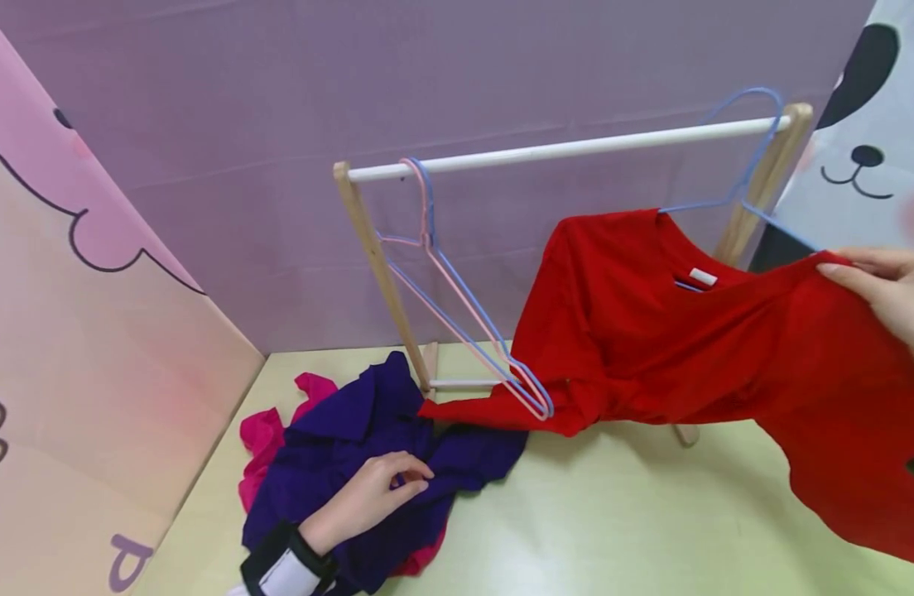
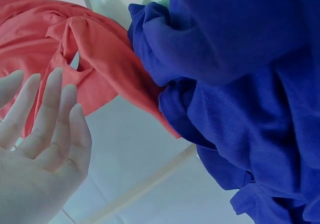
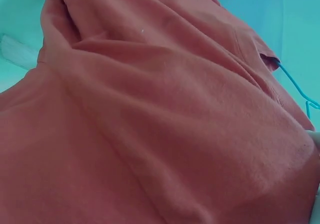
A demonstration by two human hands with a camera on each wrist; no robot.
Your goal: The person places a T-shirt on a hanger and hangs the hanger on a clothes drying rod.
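Observation:
A red T-shirt (image 1: 651, 331) hangs on a blue hanger (image 1: 758, 157) near the right end of the rack's white rail. My right hand (image 1: 900, 302) pinches the shirt's shoulder by the hanger's right arm, thumb in front. The red cloth fills most of the right wrist view, where only a sliver of the hand shows at the right edge. My left hand (image 1: 375, 497) hovers over a dark blue garment (image 1: 338, 447) with its fingers loosely bent and nothing in them. In the left wrist view, the fingers (image 2: 50, 104) are spread beside the blue cloth.
A pink and a blue hanger (image 1: 472, 306) hang together at the left of the white rail (image 1: 576, 149), overlapping the shirt's left sleeve. Bright pink cloth (image 1: 259, 451) lies under the blue garment on the pale table (image 1: 598, 521). Printed panels stand on both sides.

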